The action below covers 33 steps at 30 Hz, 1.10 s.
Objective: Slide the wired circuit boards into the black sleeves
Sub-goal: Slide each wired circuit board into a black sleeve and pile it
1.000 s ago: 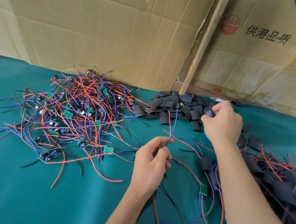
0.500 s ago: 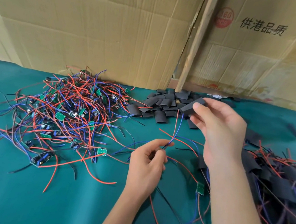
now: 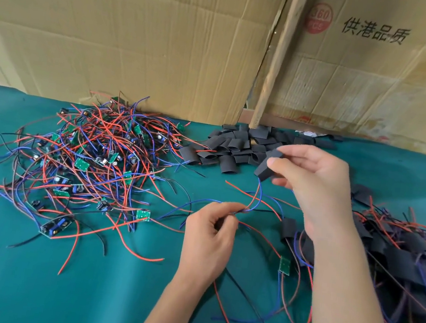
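Circuit boards with red, blue and black leads lie across the green tabletop, and we have one of them in work at the near centre. Our left hand is held low over the cloth, knuckles toward the camera, fingers curled, its grip pinching a red and a blue lead together at the fingertips. Those two leads rise from the pinch to our right hand, which is raised higher and farther out, thumb and fingers closed on a single black sleeve held tilted, its lower mouth toward the wires. The leads seem to enter that mouth, though the opening is too dark to be sure. Just right of the left wrist a small green board lies on the cloth, and beyond it a sleeved piece sits against the right forearm, which hides part of it.

At the right edge a heap of sleeved boards with trailing wires runs out of view. To the left spreads the big tangle of bare wired boards, with one larger board at its near edge. Farther back, between the tangle and the right hand, sits the pile of empty sleeves. Behind everything stand cardboard sheets, one printed with Chinese characters, and a wooden strip leaning between them.
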Available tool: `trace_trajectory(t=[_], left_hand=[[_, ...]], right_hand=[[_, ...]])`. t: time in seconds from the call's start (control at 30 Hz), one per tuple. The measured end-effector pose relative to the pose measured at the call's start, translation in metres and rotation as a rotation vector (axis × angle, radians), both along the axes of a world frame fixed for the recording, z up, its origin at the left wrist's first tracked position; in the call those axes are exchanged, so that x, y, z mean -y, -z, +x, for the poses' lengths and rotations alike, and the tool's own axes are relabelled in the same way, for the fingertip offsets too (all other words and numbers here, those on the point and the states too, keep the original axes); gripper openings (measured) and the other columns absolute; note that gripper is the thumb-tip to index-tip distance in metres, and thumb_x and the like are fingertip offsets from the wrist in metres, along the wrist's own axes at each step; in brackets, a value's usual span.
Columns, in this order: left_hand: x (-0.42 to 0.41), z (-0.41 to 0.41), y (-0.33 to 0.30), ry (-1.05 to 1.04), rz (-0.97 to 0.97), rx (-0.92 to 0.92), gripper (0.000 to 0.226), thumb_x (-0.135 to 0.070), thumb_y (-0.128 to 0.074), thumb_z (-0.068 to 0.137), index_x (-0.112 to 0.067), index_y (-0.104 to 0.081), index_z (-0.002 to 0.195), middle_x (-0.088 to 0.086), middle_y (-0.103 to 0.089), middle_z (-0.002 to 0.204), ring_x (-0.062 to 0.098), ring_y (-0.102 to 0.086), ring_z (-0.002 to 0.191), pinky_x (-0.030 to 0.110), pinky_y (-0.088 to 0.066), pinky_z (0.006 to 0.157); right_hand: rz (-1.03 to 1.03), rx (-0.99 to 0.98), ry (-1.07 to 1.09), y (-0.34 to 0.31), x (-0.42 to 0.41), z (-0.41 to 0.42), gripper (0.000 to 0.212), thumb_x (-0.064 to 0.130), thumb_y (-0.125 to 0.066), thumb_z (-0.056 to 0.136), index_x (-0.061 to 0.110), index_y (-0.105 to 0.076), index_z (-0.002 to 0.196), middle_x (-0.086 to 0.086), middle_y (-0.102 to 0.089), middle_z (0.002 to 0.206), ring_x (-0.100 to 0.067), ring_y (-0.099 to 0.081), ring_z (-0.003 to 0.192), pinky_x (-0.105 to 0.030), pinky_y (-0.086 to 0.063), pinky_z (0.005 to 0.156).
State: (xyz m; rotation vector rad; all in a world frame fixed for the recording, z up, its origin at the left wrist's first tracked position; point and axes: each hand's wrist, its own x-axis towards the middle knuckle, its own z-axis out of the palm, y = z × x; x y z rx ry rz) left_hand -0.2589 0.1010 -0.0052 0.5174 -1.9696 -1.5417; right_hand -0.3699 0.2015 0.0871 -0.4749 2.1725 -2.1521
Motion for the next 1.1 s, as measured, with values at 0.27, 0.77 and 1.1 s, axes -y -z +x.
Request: trace_trajectory(t=[0.27, 0.77, 1.1], left_hand=[[-0.001, 0.000, -0.001, -0.013, 0.011, -0.009, 0.037, 0.004, -0.052, 0.090, -0.021, -0.078, 0.092, -0.015, -0.060, 0.062, 0.026, -0.055, 0.059, 0.028, -0.041, 0.057], [0.000, 0.001, -0.006, -0.029, 0.024, 0.042, 0.058, -0.010, -0.047, 0.083, -0.023, -0.036, 0.139, -0.004, -0.042, 0.129, 0.013, -0.043, 0.127, 0.035, -0.037, 0.112], [0.000, 0.006, -0.010, 0.006, 0.074, 0.031, 0.071, -0.013, -0.047, 0.073, -0.027, -0.036, 0.141, -0.007, -0.043, 0.137, 0.024, -0.054, 0.122, 0.048, -0.048, 0.103]], right_hand=[[0.113, -0.044, -0.090, -0.005, -0.013, -0.003, 0.024, 0.003, -0.086, 0.073, 0.019, -0.078, 0.089, -0.001, -0.078, 0.080, -0.012, -0.070, 0.066, -0.021, -0.056, 0.059], [0.235, 0.217, -0.416, 0.034, 0.025, 0.015, 0.023, -0.009, -0.081, 0.074, 0.001, -0.075, 0.093, -0.012, -0.077, 0.084, -0.012, -0.071, 0.071, -0.022, -0.056, 0.061], [0.233, 0.199, -0.404, 0.038, 0.023, 0.015, 0.011, -0.008, -0.079, 0.076, 0.000, -0.078, 0.083, -0.010, -0.078, 0.081, -0.019, -0.068, 0.066, -0.025, -0.054, 0.057]])
